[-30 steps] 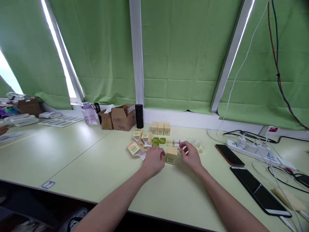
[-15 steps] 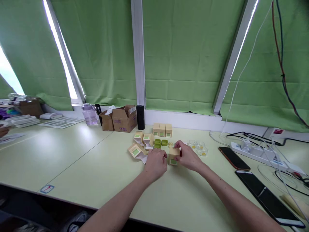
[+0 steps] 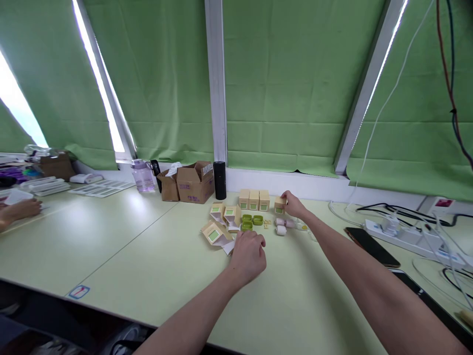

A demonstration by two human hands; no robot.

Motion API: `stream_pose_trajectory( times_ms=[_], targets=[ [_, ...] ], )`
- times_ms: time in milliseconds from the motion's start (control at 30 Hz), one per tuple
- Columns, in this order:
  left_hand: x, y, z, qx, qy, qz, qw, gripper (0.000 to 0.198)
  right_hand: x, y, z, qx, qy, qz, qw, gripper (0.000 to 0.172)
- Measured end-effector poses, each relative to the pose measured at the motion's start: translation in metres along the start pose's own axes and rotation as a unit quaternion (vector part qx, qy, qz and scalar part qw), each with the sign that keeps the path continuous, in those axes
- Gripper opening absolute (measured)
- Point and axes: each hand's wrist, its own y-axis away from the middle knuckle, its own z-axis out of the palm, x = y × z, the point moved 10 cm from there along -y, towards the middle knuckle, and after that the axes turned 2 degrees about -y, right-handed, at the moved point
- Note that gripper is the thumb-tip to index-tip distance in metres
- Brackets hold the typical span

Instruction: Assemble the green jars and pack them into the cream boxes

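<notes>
My right hand (image 3: 294,204) grips a small kraft-paper box (image 3: 280,205) with a green label, at the right end of three similar closed boxes (image 3: 253,199) standing in a row. A narrow space separates the held box from them. Nearer me, my left hand (image 3: 248,254) rests with fingers curled; what is inside them, if anything, is hidden. Beside it lies an opened kraft box (image 3: 214,232) with white flaps, and two more opened boxes (image 3: 231,213) stand behind. Green trays (image 3: 257,220), tiny yellowish pieces (image 3: 266,223), pale pink rolls (image 3: 281,230) and clear plastic cups (image 3: 302,227) sit between my hands.
Cardboard boxes (image 3: 195,183), a black cylinder (image 3: 219,180) and a lilac bottle (image 3: 142,176) stand along the wall. At right lie phones (image 3: 372,247), a power strip (image 3: 408,234) and cables. Another person's hand (image 3: 20,211) is at far left.
My right hand has carried the kraft box away from me toward the row at the back. The pale pink rolls have come into sight. My left hand stays near the opened box.
</notes>
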Motion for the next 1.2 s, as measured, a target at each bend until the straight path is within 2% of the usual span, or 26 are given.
stream_pose_trajectory(
  times_ms=[133,233,400,467,733,1000,1100,1200],
  targets=[
    [0.001,0.000,0.001,-0.002,0.004,0.005,1.000,0.023,0.003,-0.001,0.017,-0.009,0.023,-0.009,1.000,0.039],
    [0.003,0.000,0.002,0.001,0.008,0.014,1.000,0.023,0.004,0.007,0.021,0.000,0.048,-0.006,0.999,0.042],
    [0.004,0.000,0.002,0.010,0.011,0.023,1.000,0.022,-0.001,0.021,0.024,-0.017,0.118,-0.004,0.993,0.024],
    [0.004,0.000,0.002,0.012,0.010,0.027,0.999,0.023,-0.003,0.022,0.026,-0.034,0.143,-0.005,0.989,0.023],
    [0.001,0.000,0.006,0.015,0.010,0.030,0.999,0.024,-0.003,0.011,0.037,-0.057,0.183,0.026,0.981,0.046],
    [0.005,0.000,0.006,0.009,0.014,0.033,0.999,0.024,0.004,0.001,0.043,-0.056,0.176,0.050,0.982,0.054],
    [0.004,0.000,0.007,0.001,0.015,0.030,0.999,0.024,0.002,-0.001,0.045,-0.055,0.167,0.048,0.983,0.050],
    [0.004,-0.001,0.008,0.001,0.014,0.032,0.999,0.024,0.000,-0.002,0.047,-0.055,0.159,0.047,0.985,0.038]
  ],
)
